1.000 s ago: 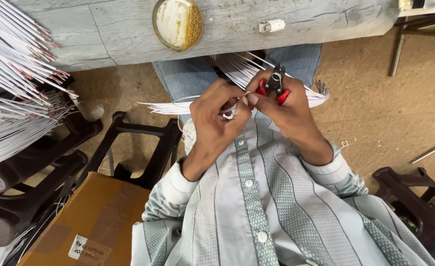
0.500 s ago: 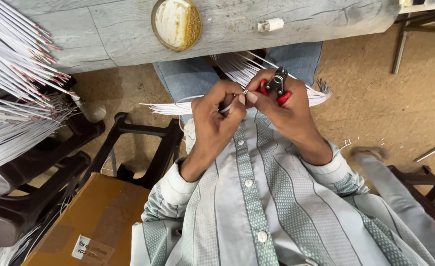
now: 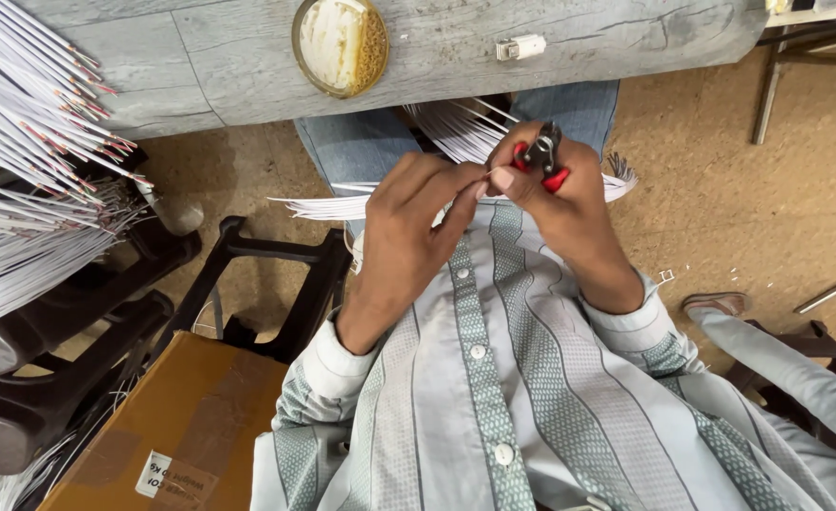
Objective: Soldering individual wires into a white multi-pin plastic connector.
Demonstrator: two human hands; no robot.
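My right hand [image 3: 555, 203] grips a small pair of red-handled pliers [image 3: 539, 159] in front of my chest. My left hand [image 3: 416, 220] pinches a thin white wire [image 3: 470, 180] between thumb and forefinger, its end right at my right thumb beside the pliers. A bundle of white wires [image 3: 342, 205] lies across my lap under both hands, with more fanned out behind at the table's underside. The pliers' jaws are partly hidden by my fingers.
A grey worn table edge [image 3: 626, 38] runs along the top, bearing a round brass tin [image 3: 340, 44] and a small white connector [image 3: 520, 47]. Many long white wires [image 3: 30, 170] fan out at left over black plastic chairs [image 3: 77, 322]. A cardboard box [image 3: 181, 426] sits lower left. Another person's grey-clad leg [image 3: 796, 364] is at right.
My left hand has shifted slightly left and its fingers have straightened along the wire. The other person's leg and sandal have come into view at the right.
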